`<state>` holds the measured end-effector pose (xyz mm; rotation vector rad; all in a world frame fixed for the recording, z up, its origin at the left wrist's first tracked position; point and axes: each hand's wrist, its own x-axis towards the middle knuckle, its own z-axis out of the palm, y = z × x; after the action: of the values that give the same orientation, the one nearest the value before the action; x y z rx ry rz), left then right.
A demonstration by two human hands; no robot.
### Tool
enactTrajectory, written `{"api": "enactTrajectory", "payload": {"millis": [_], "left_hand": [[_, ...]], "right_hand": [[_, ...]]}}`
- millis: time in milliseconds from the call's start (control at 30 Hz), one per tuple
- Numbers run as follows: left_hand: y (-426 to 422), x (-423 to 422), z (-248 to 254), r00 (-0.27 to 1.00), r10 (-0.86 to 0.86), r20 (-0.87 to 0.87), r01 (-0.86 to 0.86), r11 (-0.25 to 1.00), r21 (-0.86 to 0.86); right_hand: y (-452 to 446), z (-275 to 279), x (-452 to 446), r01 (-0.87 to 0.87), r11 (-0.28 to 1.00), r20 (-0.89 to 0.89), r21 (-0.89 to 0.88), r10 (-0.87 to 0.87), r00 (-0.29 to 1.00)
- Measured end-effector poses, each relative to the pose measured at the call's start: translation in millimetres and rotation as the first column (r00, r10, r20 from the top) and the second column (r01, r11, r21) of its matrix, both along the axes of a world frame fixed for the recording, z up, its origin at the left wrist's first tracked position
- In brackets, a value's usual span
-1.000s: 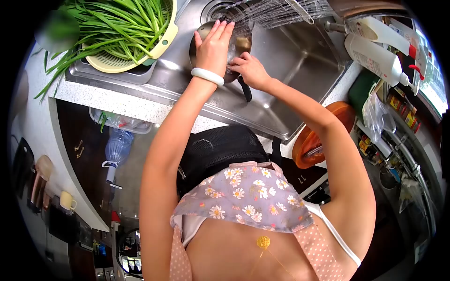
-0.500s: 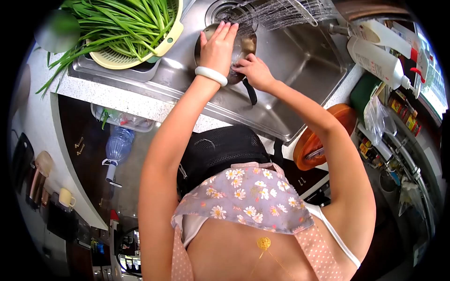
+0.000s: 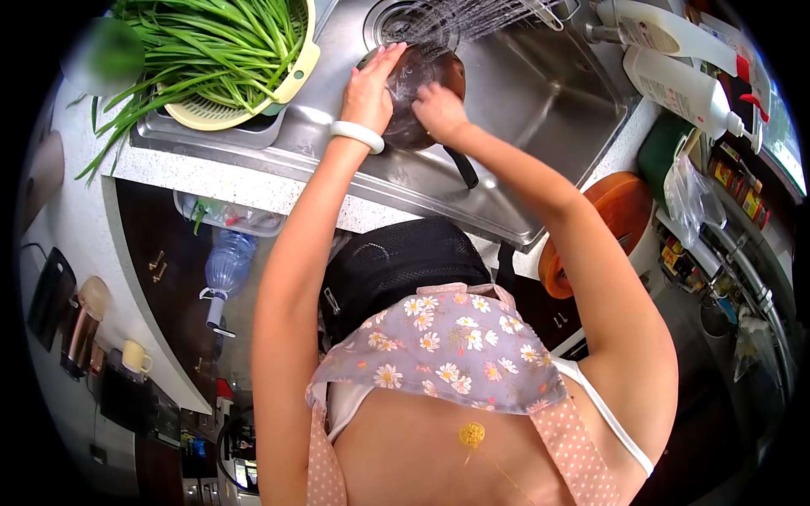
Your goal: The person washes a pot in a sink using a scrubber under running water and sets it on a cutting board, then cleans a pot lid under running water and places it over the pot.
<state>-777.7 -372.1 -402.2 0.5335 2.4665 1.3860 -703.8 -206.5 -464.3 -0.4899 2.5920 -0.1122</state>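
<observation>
A small pan (image 3: 411,126) with a brown, wet surface and a black handle (image 3: 461,167) is tilted in the steel sink, under spraying water. My left hand (image 3: 369,94), with a white bangle on the wrist, grips the pan's left side, fingers stretched along the rim. My right hand (image 3: 440,111) presses on the pan's brown surface with its fingers curled. Whether something small is under those fingers is hidden. Water (image 3: 456,21) streams from the upper right onto the pan's top edge and the drain (image 3: 396,21).
A pale yellow colander (image 3: 295,76) heaped with long green stalks (image 3: 219,59) stands left of the sink basin (image 3: 540,110). White bottles (image 3: 675,88) stand at the right. A round wooden board (image 3: 603,223) leans by the counter's right side.
The pan has turned: its shiny metal face showed before, and its brown surface shows now. My left hand shifted to the pan's left side; my right hand moved up onto the brown surface.
</observation>
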Motion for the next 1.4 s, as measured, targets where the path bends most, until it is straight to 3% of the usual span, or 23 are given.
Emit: {"api": "enactTrajectory", "payload": {"millis": [33,67,100,167,267,300,367,400,433,500,567,600,700,767,833,933,967,1033,1100,1133,1200,1267,1400], "left_hand": [[-0.7,-1.7,-1.3,1.000,0.005,0.009,-0.005,1.000,0.005],[-2.3,-2.7,-2.6,1.000,0.011,0.019,-0.011,1.000,0.010],[-5.2,-1.7,-3.9,0.999,0.015,0.035,-0.016,1.000,0.012],[-12.4,-3.0,-2.1,0.998,0.042,0.035,-0.043,0.999,0.000],[-22.7,-4.5,-0.1,0.997,0.048,0.060,-0.047,0.999,-0.017],[-24.6,-3.4,-0.2,0.998,0.037,0.056,-0.037,0.999,-0.006],[-20.8,1.5,0.5,0.998,0.036,0.049,-0.037,0.999,0.017],[-16.5,3.3,0.6,0.998,0.045,0.041,-0.046,0.999,0.023],[-13.8,3.1,-0.1,0.998,0.054,0.030,-0.054,0.998,0.030],[-16.6,3.2,-7.3,0.998,0.056,-0.002,-0.056,0.998,0.031],[-20.2,1.8,-4.6,0.998,0.065,-0.016,-0.064,0.998,0.016],[-23.6,2.8,-2.0,0.994,0.057,0.097,-0.058,0.998,0.008],[-24.8,3.5,0.2,0.988,0.052,0.143,-0.049,0.998,-0.028],[-19.1,6.5,-14.0,0.997,0.070,-0.011,-0.070,0.997,0.012],[-19.2,7.9,-21.8,0.996,0.087,-0.035,-0.087,0.996,0.002],[-25.6,4.2,-12.5,0.983,0.129,0.127,-0.113,0.985,-0.130],[-27.2,1.4,-8.8,0.972,0.146,0.181,-0.110,0.974,-0.196],[-26.1,-2.4,-9.5,0.967,0.172,0.189,-0.130,0.968,-0.216],[-26.9,-1.1,-24.3,0.974,0.199,0.107,-0.184,0.974,-0.133],[-27.6,-0.1,-28.6,0.971,0.207,0.119,-0.184,0.966,-0.180],[-27.4,-1.5,-35.3,0.966,0.219,0.141,-0.174,0.946,-0.274],[-27.5,-2.1,-39.2,0.967,0.223,0.120,-0.185,0.946,-0.266],[-26.3,0.1,-38.4,0.958,0.261,0.117,-0.217,0.930,-0.296]], "right_hand": [[-12.8,0.0,2.9,0.087,0.996,0.153,0.004,-0.087,0.984],[-20.1,-2.6,6.4,0.181,0.970,0.207,-0.164,-0.146,0.967],[-29.6,-10.7,0.2,0.321,0.897,0.409,-0.304,-0.181,0.894],[-41.7,-2.9,-9.6,0.527,0.622,0.561,-0.579,-0.165,0.811],[-27.2,-21.4,-1.7,0.328,0.858,0.479,-0.396,-0.112,0.871],[-10.0,-23.3,-1.6,0.079,0.962,0.221,-0.262,-0.020,0.975],[0.2,-13.9,-11.1,-0.059,0.997,0.009,-0.050,0.059,0.998],[-10.7,-12.7,-7.6,-0.026,0.999,0.032,0.032,0.025,0.999],[-23.2,-7.5,-4.5,0.135,0.990,0.107,-0.051,-0.129,0.986],[-51.1,-6.8,-8.3,0.366,0.899,0.464,-0.241,-0.224,0.857],[-50.0,-9.9,-4.7,0.404,0.856,0.492,-0.324,-0.212,0.844],[-51.6,-11.9,-4.8,0.423,0.827,0.503,-0.370,-0.205,0.840],[-6.9,-28.0,2.2,-0.014,0.997,0.130,-0.077,0.024,0.991],[-25.4,-14.9,0.1,0.151,0.988,0.152,0.009,-0.151,0.977],[-46.2,-17.2,-11.2,0.361,0.892,0.470,-0.272,-0.205,0.859],[-79.2,-33.6,-15.7,0.488,0.650,0.289,-0.582,-0.396,0.872],[-74.8,-33.4,-12.2,0.472,0.710,0.374,-0.523,-0.307,0.875],[-45.7,-18.8,-0.7,0.200,0.947,0.303,-0.249,-0.120,0.945],[-24.1,-5.0,1.8,0.082,0.996,0.209,0.038,-0.088,0.974],[-11.3,4.2,1.2,0.088,0.996,0.096,0.001,-0.088,0.992],[10.0,40.7,1.3,0.315,0.894,-0.023,-0.318,-0.339,0.941],[38.4,70.0,6.1,0.363,0.766,-0.248,-0.531,-0.550,0.798],[99.9,41.8,60.4,0.718,0.605,-0.235,-0.344,-0.796,0.558]]}}
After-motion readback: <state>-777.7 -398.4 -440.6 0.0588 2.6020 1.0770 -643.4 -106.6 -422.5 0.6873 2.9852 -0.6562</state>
